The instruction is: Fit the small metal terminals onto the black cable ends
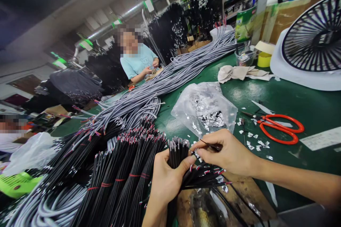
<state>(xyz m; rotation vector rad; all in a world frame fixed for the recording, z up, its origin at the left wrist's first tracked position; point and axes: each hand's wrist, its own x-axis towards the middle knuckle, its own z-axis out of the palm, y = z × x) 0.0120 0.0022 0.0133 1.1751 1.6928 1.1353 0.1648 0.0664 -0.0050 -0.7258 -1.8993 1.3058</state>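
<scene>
My left hand (167, 173) is wrapped round a bundle of thin black cables (179, 156), whose pale stripped ends point up. Close beside it, my right hand (223, 150) pinches a slim dark pointed tool (211, 144) with its tip near the cable ends; its exact kind is unclear. Below the right hand lie more black cables (202, 177) with red and white ends. Bits of silver foil (259, 144) are scattered on the green table (266, 113) beyond the right forearm. A clear plastic bag (194, 103) holding foil scraps lies ahead of both hands.
Red-handled scissors (282, 127) lie at the right, before a white desk fan (314, 42). Black cable bundles (119, 177) with red ties fill the left side. Long grey cables (165, 78) run across the table, and a co-worker (138, 60) sits beyond them.
</scene>
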